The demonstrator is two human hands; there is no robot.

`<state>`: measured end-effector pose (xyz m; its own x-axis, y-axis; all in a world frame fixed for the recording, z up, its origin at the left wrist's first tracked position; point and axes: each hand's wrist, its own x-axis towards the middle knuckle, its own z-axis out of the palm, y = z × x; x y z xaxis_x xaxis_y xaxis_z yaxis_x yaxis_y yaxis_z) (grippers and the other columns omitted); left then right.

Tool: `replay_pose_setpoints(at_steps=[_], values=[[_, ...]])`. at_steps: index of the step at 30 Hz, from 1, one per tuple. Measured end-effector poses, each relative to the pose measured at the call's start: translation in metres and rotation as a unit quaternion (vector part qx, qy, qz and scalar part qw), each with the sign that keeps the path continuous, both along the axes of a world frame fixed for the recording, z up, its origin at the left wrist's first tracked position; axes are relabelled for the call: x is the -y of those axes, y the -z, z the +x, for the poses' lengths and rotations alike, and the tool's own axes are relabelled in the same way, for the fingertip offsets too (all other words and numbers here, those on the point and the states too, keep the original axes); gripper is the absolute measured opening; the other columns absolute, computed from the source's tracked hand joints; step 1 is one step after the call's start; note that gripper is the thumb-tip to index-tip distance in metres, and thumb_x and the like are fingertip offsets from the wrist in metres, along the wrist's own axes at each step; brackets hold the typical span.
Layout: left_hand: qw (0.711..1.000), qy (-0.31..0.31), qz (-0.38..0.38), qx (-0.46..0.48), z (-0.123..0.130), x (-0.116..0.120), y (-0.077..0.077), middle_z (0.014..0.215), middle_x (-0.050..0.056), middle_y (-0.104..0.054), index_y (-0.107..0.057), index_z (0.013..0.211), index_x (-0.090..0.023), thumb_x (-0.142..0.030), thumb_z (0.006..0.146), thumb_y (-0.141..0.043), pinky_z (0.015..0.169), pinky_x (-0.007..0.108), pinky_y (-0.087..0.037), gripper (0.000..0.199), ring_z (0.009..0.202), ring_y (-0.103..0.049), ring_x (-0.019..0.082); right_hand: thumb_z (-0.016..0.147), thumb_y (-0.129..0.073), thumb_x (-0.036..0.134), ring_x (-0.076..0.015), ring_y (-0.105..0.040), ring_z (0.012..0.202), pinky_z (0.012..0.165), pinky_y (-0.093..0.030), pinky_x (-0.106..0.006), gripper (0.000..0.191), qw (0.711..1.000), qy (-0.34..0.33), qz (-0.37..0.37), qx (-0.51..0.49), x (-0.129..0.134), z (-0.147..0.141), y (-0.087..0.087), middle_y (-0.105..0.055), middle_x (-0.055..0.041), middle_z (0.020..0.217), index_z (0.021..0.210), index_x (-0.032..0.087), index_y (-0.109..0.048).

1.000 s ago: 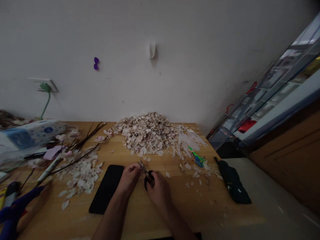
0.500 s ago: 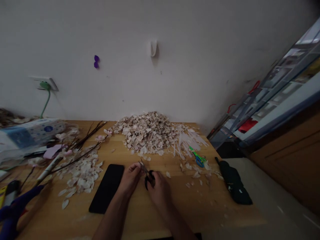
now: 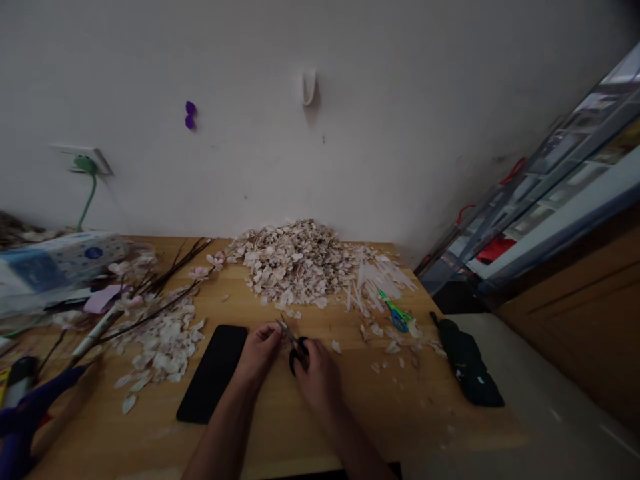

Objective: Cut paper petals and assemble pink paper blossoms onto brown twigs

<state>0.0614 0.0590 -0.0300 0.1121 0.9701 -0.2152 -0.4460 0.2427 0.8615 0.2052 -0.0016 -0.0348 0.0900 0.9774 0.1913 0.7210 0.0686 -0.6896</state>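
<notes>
My right hand [image 3: 320, 373] is closed round the black handles of small scissors [image 3: 299, 347], whose metal blades point up and left. The blades are slightly apart, close to the fingertips of my left hand [image 3: 260, 350]. Those fingers are pinched on a small pale piece that looks like a petal, mostly hidden by the fingers and blades. Left of that hand lies a black phone [image 3: 213, 375]. Beyond both hands rises a big heap of pale pinkish petals [image 3: 300, 260] against the wall.
On the left lie a looser petal pile [image 3: 170, 343], branches with pink blossoms [image 3: 200, 273], a purple glue gun [image 3: 37, 407] and a tissue pack [image 3: 65, 263]. Rightward are white strips [image 3: 383, 277], green-and-blue scissors [image 3: 397, 313] and a dark folded pouch [image 3: 467, 367] near the table edge.
The camera view has shifted slightly. My hands keep nearly the same pose, the scissors still at the left fingertips.
</notes>
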Motion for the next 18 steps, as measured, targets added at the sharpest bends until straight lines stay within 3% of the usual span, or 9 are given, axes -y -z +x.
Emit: replay_pose_setpoints(at_steps=[18], values=[[0.999,0.001,0.019,-0.049,-0.0008,0.0011,-0.0005,0.060,-0.003,-0.060,-0.067,0.070,-0.015,-0.044,0.067,-0.082,0.057,0.020,-0.038,0.033,0.056,-0.049,0.009,0.081,-0.064,0.014,-0.0263,-0.066,0.096,0.084,-0.053,-0.036,0.025,1.000,-0.007,0.004,-0.002,-0.0008,0.0006,0.0040,-0.069,-0.0073,0.101,0.105,0.020,-0.061]])
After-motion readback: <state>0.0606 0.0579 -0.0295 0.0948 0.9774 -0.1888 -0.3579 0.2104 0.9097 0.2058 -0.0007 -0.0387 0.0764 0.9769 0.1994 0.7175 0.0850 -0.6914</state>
